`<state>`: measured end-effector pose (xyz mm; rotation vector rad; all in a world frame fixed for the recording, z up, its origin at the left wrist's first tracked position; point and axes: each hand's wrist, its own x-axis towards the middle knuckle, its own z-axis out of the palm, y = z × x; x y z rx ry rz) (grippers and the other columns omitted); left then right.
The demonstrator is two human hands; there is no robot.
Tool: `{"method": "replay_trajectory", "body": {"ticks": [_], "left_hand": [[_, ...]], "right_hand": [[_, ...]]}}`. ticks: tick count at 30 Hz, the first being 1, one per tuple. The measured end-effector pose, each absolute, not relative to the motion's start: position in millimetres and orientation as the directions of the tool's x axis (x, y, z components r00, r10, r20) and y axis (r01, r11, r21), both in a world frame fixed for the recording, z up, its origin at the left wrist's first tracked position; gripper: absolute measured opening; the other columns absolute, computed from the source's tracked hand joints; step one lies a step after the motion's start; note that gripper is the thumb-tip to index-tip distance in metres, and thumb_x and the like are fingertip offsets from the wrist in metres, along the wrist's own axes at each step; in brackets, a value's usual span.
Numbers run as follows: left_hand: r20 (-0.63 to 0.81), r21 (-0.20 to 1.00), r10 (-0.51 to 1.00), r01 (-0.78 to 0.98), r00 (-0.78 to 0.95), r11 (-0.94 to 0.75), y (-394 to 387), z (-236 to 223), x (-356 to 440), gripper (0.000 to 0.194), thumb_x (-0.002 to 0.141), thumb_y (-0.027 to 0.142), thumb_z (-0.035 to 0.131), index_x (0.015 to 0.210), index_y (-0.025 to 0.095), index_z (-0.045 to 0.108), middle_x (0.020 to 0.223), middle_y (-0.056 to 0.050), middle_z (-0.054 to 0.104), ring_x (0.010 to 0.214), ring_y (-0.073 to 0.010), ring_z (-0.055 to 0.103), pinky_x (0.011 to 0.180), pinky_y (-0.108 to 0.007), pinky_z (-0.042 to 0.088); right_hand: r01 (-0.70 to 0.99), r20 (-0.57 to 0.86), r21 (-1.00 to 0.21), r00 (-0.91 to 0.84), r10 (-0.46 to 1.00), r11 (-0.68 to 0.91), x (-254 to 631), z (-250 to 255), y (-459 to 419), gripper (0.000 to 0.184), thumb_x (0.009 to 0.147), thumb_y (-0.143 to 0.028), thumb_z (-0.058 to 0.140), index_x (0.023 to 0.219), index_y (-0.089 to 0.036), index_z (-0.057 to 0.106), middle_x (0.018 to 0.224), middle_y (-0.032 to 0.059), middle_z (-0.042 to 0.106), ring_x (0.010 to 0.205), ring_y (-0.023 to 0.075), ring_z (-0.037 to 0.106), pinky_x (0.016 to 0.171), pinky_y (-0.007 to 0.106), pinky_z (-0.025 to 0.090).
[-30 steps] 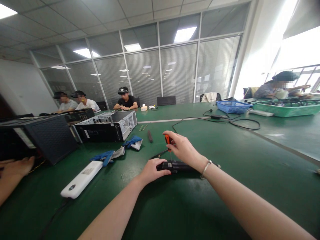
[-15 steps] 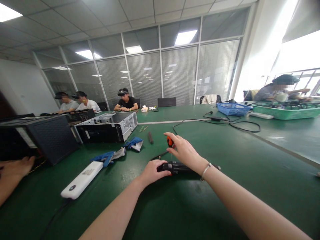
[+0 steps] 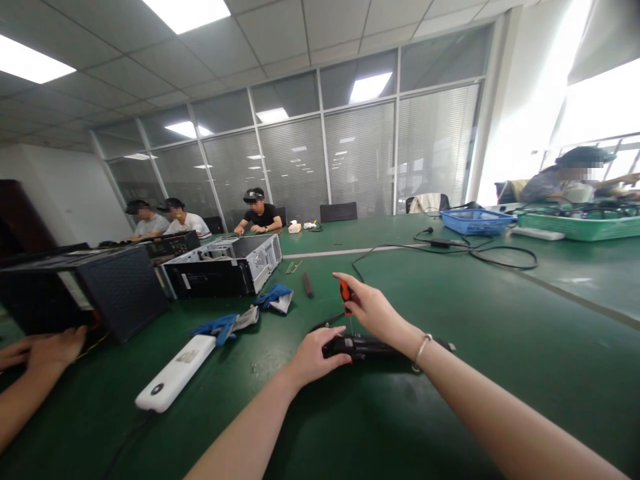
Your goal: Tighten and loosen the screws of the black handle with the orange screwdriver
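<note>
A long black device (image 3: 367,346) with a cord lies across the table in front of me; its exact kind I cannot make out. My left hand (image 3: 320,355) grips its left end, thumb on the near side and fingers over the far side. Above it, my right hand (image 3: 376,310) is closed round the orange and black handle of a screwdriver (image 3: 345,297). The screwdriver stands nearly upright, its thin shaft pointing down at the device. Whether the tip touches is too small to tell. My right wrist and forearm cover part of the device's right half.
Blue-grey gloves (image 3: 273,299) and a white oblong device (image 3: 176,375) lie to the left. Behind them stand an open computer case (image 3: 215,273) and a dark case (image 3: 120,287) with another person's hands (image 3: 55,350) at it. A cable (image 3: 480,248), blue basket (image 3: 475,221) and green basket (image 3: 575,228) are at the right.
The view has shifted, so everything sits slightly lower and further right. My right index finger still extends over the screwdriver's top, and my left hand keeps its hold on the black device.
</note>
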<state>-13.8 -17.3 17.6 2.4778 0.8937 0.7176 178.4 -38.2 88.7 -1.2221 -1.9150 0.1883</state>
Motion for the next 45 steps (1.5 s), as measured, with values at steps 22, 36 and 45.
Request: {"method": "replay_trajectory", "body": {"ticks": [22,36,45], "left_hand": [[0.304,0.5,0.662,0.476,0.685,-0.723,-19.5,22.0,-11.2,0.049,0.078,0.045,0.07,0.121,0.025,0.06,0.117,-0.004,0.066,0.105,-0.0242,0.06,0.095,-0.034,0.043],[0.315,0.483,0.652,0.475,0.69,-0.735,-16.8,16.6,-11.8,0.05,0.078,0.046,0.071,0.122,0.024,0.06,0.115,-0.003,0.067,0.103,-0.0227,0.061,0.094,-0.032,0.043],[0.324,0.479,0.646,0.469,0.691,-0.742,-19.9,18.8,-13.9,0.052,0.078,0.049,0.069,0.123,0.025,0.059,0.118,-0.004,0.066,0.105,-0.0248,0.061,0.094,-0.034,0.044]], "right_hand": [[0.682,0.607,-0.48,-0.196,0.77,0.552,179.3,106.5,-54.3,0.06,0.077,-0.008,0.059,0.132,-0.026,0.042,0.092,0.0019,0.058,0.074,0.0147,0.056,0.071,0.027,0.046],[0.562,0.521,-0.554,-0.342,0.782,0.615,177.9,109.2,-62.1,0.047,0.071,0.001,0.047,0.111,-0.023,0.048,0.078,-0.0034,0.06,0.069,0.0114,0.057,0.064,0.019,0.044],[0.712,0.627,-0.467,-0.15,0.764,0.524,181.4,85.1,-82.3,0.046,0.081,-0.02,0.059,0.125,-0.024,0.048,0.082,0.0015,0.063,0.071,0.0187,0.062,0.068,0.03,0.05]]}}
